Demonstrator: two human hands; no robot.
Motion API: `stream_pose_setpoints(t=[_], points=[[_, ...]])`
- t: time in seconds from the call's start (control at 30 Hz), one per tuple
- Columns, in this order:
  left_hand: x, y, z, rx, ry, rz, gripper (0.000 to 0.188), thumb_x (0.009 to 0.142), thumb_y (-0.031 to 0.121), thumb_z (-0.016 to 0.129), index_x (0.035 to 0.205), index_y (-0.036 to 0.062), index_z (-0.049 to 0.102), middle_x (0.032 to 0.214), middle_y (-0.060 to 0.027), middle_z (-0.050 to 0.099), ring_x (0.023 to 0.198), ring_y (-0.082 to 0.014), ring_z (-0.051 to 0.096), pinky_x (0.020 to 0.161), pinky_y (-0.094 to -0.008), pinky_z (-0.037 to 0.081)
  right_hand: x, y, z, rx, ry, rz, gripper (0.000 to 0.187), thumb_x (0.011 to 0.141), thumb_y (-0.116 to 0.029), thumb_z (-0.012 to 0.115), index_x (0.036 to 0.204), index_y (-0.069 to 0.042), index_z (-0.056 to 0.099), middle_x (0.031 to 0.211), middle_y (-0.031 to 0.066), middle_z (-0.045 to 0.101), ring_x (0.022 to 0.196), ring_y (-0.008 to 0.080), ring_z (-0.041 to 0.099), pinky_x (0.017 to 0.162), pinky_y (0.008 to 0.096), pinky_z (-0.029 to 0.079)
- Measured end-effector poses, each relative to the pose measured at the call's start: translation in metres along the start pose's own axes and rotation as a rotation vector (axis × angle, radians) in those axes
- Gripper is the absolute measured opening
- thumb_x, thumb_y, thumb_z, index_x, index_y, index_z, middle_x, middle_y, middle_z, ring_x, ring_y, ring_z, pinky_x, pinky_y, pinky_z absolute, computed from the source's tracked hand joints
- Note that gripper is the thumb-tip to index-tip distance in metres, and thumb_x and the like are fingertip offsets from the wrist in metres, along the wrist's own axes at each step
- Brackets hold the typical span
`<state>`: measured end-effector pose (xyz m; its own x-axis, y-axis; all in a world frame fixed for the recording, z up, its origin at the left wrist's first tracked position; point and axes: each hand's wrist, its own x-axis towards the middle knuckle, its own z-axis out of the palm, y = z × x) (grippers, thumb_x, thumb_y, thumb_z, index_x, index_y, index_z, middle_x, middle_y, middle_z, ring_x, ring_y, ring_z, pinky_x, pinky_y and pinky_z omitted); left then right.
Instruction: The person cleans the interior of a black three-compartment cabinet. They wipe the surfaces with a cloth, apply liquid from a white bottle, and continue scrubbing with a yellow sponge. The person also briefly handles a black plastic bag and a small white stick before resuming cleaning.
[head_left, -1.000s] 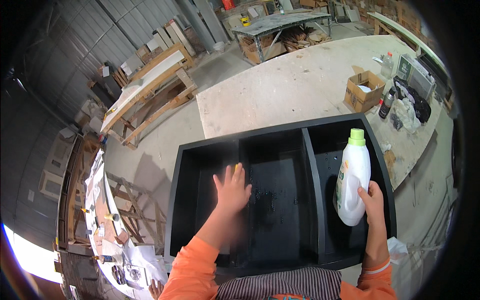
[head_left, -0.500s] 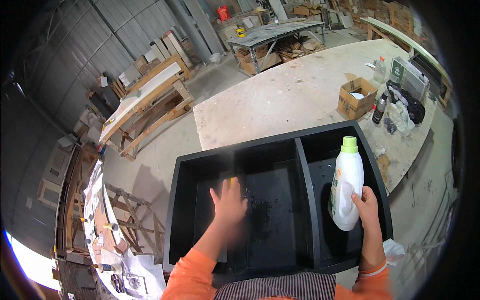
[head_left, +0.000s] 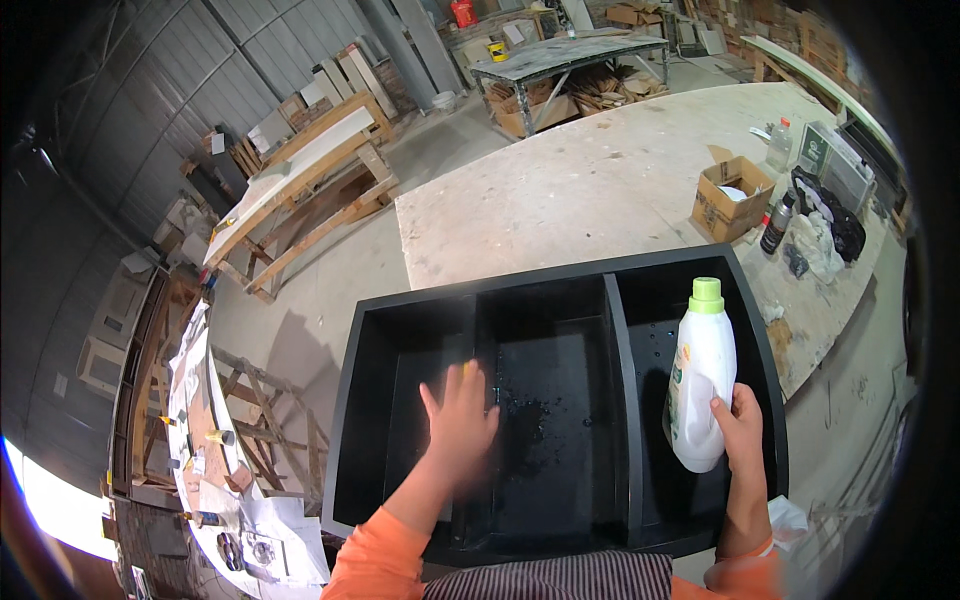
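Observation:
A black open box [head_left: 618,395] with two dividers, making three compartments, lies in front of me. My left hand [head_left: 461,420] is over the divider between the left and middle compartments, fingers stretched out and apart. A small yellow patch shows at its fingertips; I cannot make out what it is. Dark wet spots and drops mark the floor of the middle compartment. My right hand [head_left: 741,425] grips the handle of a white detergent bottle [head_left: 705,360] with a light green cap [head_left: 706,295], held upright over the right compartment. Droplets dot that compartment's floor too.
Beyond the box stretches a pale worktable [head_left: 560,190]. At its right stand a small cardboard box [head_left: 735,200], a dark spray can [head_left: 777,225], crumpled plastic bags [head_left: 818,245] and a clear bottle [head_left: 779,145]. Wooden trestles [head_left: 300,185] stand to the left.
The view has shifted slightly. My left hand stays over the same divider with its fingers spread, and the right hand still holds the bottle over the right compartment.

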<state>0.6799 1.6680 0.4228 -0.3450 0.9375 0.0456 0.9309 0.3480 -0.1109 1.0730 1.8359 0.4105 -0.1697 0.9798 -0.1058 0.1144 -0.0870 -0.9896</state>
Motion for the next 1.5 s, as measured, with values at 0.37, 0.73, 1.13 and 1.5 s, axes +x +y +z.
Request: stream_pose_setpoints(t=[0.37,0.73,1.13,1.5], points=[[0.125,-0.013,0.018,0.003,-0.037,-0.101,0.072,0.093,0.035,0.060,0.153,0.0054,0.034,0.163,-0.0047,0.026,0.152,-0.0287,0.022,0.116,-0.0716,0.011,-0.003,0.001,-0.004,-0.075,0.036,-0.018,0.025,0.092,-0.006,0.066,0.114,0.003,0.058,0.105,0.0087,0.066,0.094,0.0140,0.061,0.087,0.0310,0.049],[-0.018,0.005,-0.002,-0.037,-0.061,-0.051,0.075,0.091,0.036,0.061,0.153,0.0043,0.034,0.163,-0.0096,0.027,0.152,-0.0331,0.021,0.115,-0.0721,0.015,-0.001,0.003,-0.007,-0.065,0.002,-0.042,0.025,0.093,-0.006,0.064,0.115,0.004,0.058,0.107,0.0092,0.066,0.096,0.0148,0.061,0.089,0.0313,0.048],[-0.052,0.004,-0.017,-0.022,-0.143,0.044,0.074,0.092,0.037,0.062,0.152,0.0037,0.037,0.163,-0.0122,0.026,0.153,-0.0359,0.019,0.115,-0.0718,0.013,-0.001,-0.006,-0.001,-0.058,-0.053,-0.044,0.024,0.095,-0.007,0.063,0.116,0.003,0.057,0.107,0.0085,0.065,0.097,0.0142,0.060,0.091,0.0303,0.047],[0.109,-0.018,0.021,0.091,-0.148,-0.057,0.077,0.095,0.048,0.057,0.156,0.0104,0.031,0.167,-0.0032,0.017,0.153,-0.0296,0.016,0.116,-0.0709,0.015,0.000,0.000,-0.010,-0.104,0.007,-0.039,0.025,0.095,-0.009,0.064,0.116,0.002,0.059,0.105,0.0076,0.066,0.095,0.0135,0.059,0.088,0.0301,0.047]])
